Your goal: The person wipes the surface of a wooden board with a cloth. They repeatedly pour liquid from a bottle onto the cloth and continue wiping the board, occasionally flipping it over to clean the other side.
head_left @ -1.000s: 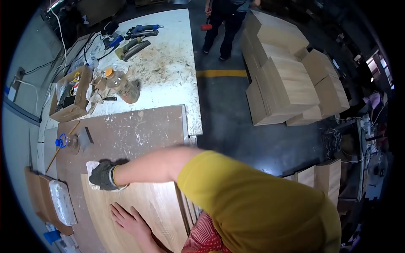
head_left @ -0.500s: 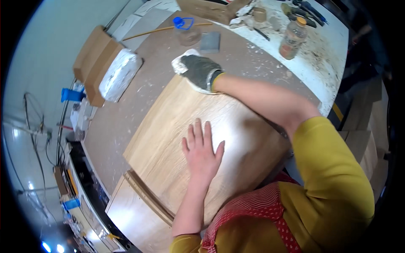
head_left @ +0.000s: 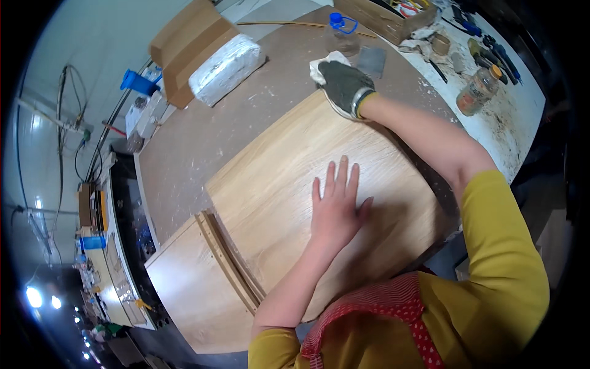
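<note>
My left hand [head_left: 338, 212] is bare and lies flat, fingers spread, on a light wood-grain board [head_left: 276, 178]. At the board's far edge, my right hand [head_left: 345, 85], in a dark grey-green work glove, is closed over a white cloth [head_left: 321, 66]. The cloth bunches out past the fingertips, and a pale part of it shows under the palm along the edge. Left of this board, narrow wooden strips [head_left: 221, 258] lie beside a second wood-grain panel [head_left: 187, 289]. The gloved fingertips are partly hidden by the cloth.
Beyond the board are a clear jug with a blue cap [head_left: 341, 40], a grey flat block [head_left: 371, 62] and a silver-wrapped package [head_left: 227, 69] by an open cardboard box [head_left: 190, 43]. An orange-capped bottle [head_left: 478, 92] and hand tools [head_left: 495, 55] lie on the right-hand white table.
The whole view has shifted, so the board, bench and both hands appear farther right. My left hand stays flat on the board, and my right hand keeps the cloth at its far edge.
</note>
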Available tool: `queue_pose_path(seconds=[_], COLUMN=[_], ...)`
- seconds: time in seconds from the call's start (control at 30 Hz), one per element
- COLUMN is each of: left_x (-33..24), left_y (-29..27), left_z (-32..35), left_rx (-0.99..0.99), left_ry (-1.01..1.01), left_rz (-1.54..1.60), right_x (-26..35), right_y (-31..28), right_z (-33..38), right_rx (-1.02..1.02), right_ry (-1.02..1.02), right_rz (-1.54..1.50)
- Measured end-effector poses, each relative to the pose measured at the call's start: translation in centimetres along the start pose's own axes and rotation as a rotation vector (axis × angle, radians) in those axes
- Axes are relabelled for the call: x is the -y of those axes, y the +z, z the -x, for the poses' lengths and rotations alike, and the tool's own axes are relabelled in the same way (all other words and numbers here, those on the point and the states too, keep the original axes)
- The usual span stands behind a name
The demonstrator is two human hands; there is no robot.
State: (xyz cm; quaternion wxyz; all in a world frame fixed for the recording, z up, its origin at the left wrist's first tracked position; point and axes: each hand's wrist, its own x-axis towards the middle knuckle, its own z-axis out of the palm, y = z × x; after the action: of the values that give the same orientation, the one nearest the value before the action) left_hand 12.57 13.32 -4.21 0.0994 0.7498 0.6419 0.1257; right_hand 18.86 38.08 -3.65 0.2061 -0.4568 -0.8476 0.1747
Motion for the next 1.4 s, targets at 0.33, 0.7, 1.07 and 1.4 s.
queue_pose_path(seconds=[0.33,0.7,1.07,1.4], left_x=[1.7,1.6,2.5,2.0], left_y=[1.0,6.1,3.4,3.7], left_z=[0.4,0.3,1.2,0.7], left_rx=[0.005,-0.390,-0.278,-0.429], left_ry=[0.072,0.080,0.102,0.182], left_rz=[0.158,0.447,0.984,0.211], right_x=[10.5,24.0,23.6,22.9], right_y=[8.8,14.3,15.5,14.2], right_z=[4.3,5.5,8.5,10.4], right_rx=[0.108,0.266,0.322,0.339], right_ry=[-0.409,-0.671,-0.864,-0.828], right_rz=[-0.069,-0.091,-0.073,-0.172])
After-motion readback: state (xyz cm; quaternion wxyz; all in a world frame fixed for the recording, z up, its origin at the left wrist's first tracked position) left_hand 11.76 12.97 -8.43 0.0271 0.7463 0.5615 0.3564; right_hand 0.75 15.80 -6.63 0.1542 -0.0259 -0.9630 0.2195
